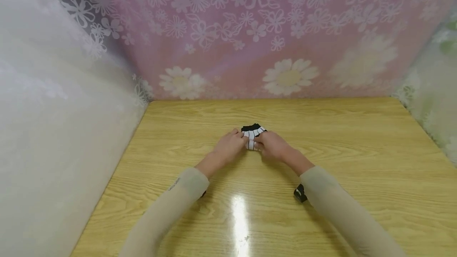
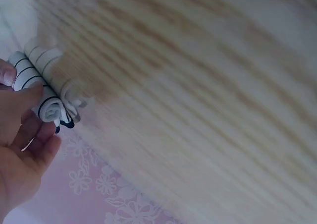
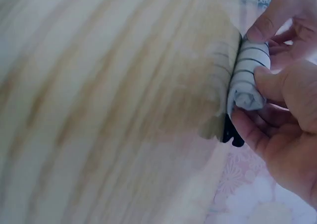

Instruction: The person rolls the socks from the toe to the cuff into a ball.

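Observation:
A white sock point(image 1: 251, 134) with thin black stripes and a black end lies on the wooden table, partly rolled up. My left hand point(image 1: 231, 146) pinches its left side and my right hand point(image 1: 274, 146) pinches its right side. In the left wrist view, the rolled sock point(image 2: 34, 80) shows a spiral end, with the thumb of my left hand point(image 2: 22, 159) on top and fingers beneath. From the right wrist, the thumb of my right hand point(image 3: 297, 120) presses the near end of the roll point(image 3: 247, 73). A black flat end sticks out past the roll.
The wood-grain table point(image 1: 357, 150) meets a pink flowered backdrop point(image 1: 228, 70) at its far edge. A pale covering point(image 1: 64, 130) rises on the left. A black wrist device point(image 1: 300, 193) hangs below the right sleeve.

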`<state>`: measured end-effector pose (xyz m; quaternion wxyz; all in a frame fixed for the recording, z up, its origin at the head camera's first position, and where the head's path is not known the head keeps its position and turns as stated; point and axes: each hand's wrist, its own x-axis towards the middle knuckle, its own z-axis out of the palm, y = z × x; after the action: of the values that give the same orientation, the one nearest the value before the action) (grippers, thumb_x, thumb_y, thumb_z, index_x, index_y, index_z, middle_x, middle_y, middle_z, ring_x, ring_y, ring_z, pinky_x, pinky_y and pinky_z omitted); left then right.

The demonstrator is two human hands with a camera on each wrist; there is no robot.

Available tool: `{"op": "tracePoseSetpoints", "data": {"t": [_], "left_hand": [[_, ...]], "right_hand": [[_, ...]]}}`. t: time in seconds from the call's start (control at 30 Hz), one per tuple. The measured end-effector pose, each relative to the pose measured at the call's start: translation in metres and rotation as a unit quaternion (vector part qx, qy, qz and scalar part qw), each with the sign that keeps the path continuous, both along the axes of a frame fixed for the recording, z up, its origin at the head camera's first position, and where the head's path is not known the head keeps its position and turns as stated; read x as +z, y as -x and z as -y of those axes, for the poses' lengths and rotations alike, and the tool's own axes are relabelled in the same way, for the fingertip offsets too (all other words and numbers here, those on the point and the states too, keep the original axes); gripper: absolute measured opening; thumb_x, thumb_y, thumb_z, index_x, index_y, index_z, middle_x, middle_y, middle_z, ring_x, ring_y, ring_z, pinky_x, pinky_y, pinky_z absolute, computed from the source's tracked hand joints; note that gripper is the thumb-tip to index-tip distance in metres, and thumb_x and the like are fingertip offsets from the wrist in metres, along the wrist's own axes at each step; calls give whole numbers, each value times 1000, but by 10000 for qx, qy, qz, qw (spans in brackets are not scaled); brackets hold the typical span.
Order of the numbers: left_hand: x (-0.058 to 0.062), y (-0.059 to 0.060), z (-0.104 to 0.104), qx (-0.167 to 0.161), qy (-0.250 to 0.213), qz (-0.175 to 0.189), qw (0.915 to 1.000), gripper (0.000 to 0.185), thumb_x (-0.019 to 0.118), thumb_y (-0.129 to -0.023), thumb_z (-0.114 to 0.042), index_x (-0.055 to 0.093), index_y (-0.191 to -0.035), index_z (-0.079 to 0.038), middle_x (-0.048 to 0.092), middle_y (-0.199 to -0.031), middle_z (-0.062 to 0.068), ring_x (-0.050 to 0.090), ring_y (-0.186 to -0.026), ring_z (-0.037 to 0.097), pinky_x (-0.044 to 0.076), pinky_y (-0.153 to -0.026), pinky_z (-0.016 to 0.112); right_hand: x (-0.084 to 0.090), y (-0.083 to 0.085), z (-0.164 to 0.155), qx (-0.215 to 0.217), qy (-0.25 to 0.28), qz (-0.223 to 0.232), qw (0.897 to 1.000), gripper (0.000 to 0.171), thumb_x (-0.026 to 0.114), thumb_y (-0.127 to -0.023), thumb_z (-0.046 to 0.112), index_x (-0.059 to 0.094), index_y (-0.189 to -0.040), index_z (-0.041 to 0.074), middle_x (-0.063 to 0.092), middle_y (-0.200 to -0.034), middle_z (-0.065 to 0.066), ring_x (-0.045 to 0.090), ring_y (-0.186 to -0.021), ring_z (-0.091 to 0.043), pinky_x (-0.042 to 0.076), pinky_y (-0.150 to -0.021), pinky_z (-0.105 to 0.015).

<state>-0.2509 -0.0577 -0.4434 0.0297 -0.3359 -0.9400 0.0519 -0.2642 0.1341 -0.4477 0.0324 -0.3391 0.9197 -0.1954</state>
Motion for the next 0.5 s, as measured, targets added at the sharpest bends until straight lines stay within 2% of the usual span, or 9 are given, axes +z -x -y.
{"op": "tracePoseSetpoints", "data": {"t": [0.1,0.17,0.23,0.3,0.37,0.43,0.5], "left_hand": [[-1,-2,0,-10,-81,161,9998,22,56,-102,-12,66,-122,-13,64,-116,5,54,-106,22,49,-94,32],[-3,-3,1,-79,-93,173,9998,24,56,-102,-10,65,-123,-13,61,-117,6,54,-106,22,50,-92,33],[-5,-3,1,-185,-65,152,9997,24,56,-101,-9,64,-123,-12,60,-117,7,53,-106,23,51,-90,33],[-7,-3,1,-273,-9,179,9995,22,55,-102,-9,63,-123,-11,59,-118,8,53,-108,24,51,-89,34],[-8,-2,1,-301,-27,274,9992,21,53,-103,-9,63,-121,-10,59,-118,8,52,-108,25,52,-88,35],[-8,0,1,-235,-119,420,9988,20,52,-103,-10,64,-120,-11,58,-117,8,52,-109,25,52,-88,36],[-7,1,1,-152,-277,512,9982,20,52,-103,-12,65,-119,-13,58,-117,8,51,-108,25,51,-89,37]], "right_hand": [[3,2,-5,59,420,680,9968,18,60,-97,5,71,-82,4,53,-63,1,43,-59,-12,38,-57,-27],[5,1,-7,-9,694,1021,9924,18,60,-97,4,74,-84,3,55,-62,1,41,-57,-10,36,-56,-25],[7,-2,-8,-162,844,1122,9900,15,62,-96,3,76,-90,1,63,-67,0,42,-58,-10,36,-57,-24],[8,-8,-7,-206,632,781,9947,12,65,-94,4,77,-93,0,67,-73,-3,45,-61,-11,39,-58,-26],[8,-14,-5,-198,194,192,9994,10,68,-92,6,76,-94,1,69,-81,-5,51,-66,-15,44,-60,-28],[8,-21,-2,-104,-324,-486,9982,10,72,-89,9,74,-95,1,67,-86,-8,57,-77,-21,51,-67,-33],[7,-25,-1,-10,-652,-952,9933,14,73,-88,9,72,-99,1,64,-92,-11,59,-87,-26,54,-74,-39]]}}
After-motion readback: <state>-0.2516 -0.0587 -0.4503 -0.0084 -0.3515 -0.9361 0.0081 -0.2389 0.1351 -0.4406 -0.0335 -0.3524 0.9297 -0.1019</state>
